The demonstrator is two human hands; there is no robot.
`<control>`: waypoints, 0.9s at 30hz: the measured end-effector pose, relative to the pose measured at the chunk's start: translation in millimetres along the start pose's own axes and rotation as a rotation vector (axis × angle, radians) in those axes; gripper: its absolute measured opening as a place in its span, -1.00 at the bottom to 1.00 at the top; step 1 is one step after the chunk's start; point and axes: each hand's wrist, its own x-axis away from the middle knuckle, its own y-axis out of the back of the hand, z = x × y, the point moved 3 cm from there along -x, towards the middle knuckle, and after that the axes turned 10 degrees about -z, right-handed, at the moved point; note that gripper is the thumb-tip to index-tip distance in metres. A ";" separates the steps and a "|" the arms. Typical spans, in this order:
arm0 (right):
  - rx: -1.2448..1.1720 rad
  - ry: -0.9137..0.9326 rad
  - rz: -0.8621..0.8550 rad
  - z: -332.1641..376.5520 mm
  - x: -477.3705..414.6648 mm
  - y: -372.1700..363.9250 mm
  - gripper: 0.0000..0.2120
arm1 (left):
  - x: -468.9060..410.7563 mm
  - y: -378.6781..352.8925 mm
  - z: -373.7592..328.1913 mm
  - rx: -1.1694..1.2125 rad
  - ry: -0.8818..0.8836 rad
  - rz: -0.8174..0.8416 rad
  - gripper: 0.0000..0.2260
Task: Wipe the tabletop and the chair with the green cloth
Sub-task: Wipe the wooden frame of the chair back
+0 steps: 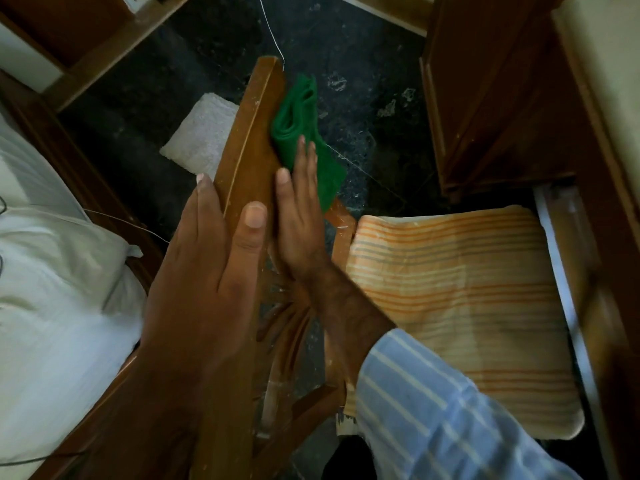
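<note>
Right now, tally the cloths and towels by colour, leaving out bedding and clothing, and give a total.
Green: 1, the green cloth under the right hand against the chair back.
White: 1, the floor towel.
Orange-striped: 1, the seat towel.
Total: 3.

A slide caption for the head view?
The right hand presses the green cloth against the chair back; the left hand holds it.

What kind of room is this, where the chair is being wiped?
Probably a home bedroom: a bed with a white pillow on the left, a wooden chair with a striped cushion, and a wooden cabinet on a dark stone floor.
</note>
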 end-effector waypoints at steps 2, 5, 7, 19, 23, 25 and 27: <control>0.007 -0.212 0.011 -13.1 -12.8 8.3 -0.38 | 0.2 -1.8 1.5 -0.039 -0.007 0.011 -0.13; 0.019 -0.316 0.032 -15.7 -13.9 13.6 -0.40 | 0.3 -2.4 2.5 -0.063 -0.002 0.000 -0.11; -0.007 -0.279 0.016 -4.9 -11.2 10.6 -0.41 | 0.0 -2.8 5.1 -0.039 -0.013 -0.008 -0.12; 0.010 0.139 0.208 57.2 63.6 17.6 -0.40 | -8.2 -0.1 9.9 0.123 0.001 -0.017 -0.15; -0.077 0.099 0.212 56.2 65.3 24.6 -0.46 | -14.2 1.8 1.4 0.114 -0.138 -0.024 -0.44; -0.162 0.091 0.172 53.0 57.8 31.8 -0.52 | -20.8 2.5 -2.5 0.080 -0.169 -0.077 -0.54; -0.210 0.106 0.123 49.1 48.3 38.7 -0.49 | -29.4 1.8 -6.4 -0.006 -0.181 -0.137 -0.58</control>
